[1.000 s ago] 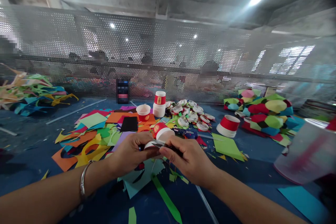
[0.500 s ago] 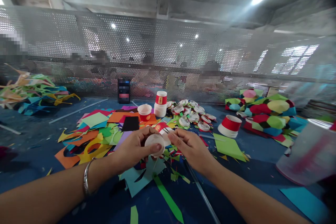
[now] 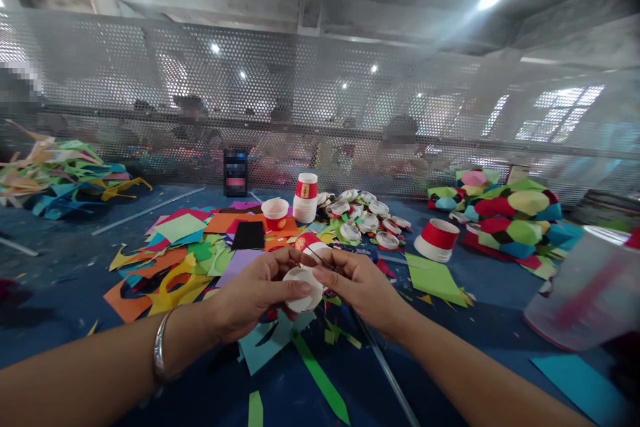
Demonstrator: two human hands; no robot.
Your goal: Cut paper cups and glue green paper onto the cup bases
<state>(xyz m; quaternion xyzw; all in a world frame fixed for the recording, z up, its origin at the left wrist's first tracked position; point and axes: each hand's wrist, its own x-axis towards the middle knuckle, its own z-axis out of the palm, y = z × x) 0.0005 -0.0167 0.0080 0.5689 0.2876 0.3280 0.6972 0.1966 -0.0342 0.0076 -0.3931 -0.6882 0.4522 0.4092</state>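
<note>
My left hand [image 3: 260,290] grips a paper cup [image 3: 303,288] low over the table, its round white end turned towards me and my thumb across it. From the right, my right hand [image 3: 357,283] meets the cup, closed around scissors whose thin dark blades [image 3: 316,253] point up and left; their handles are hidden by the fingers. Just behind both hands shows a red and white printed paper piece [image 3: 303,240]; whether it joins the held cup I cannot tell. Coloured paper scraps [image 3: 270,340] lie beneath my hands.
A red-and-white cup [image 3: 275,213], a cup stack [image 3: 305,199] and a pile of cut cup bottoms [image 3: 369,221] stand behind. Another cup [image 3: 437,240] is at right, near a translucent bucket [image 3: 580,293]. A phone [image 3: 235,173] leans against the perforated screen [image 3: 350,93].
My right hand has moved left, closer to the cup. The cup has shifted slightly right and down in my left hand. The scissors' tips, apart before, now look like a thin line.
</note>
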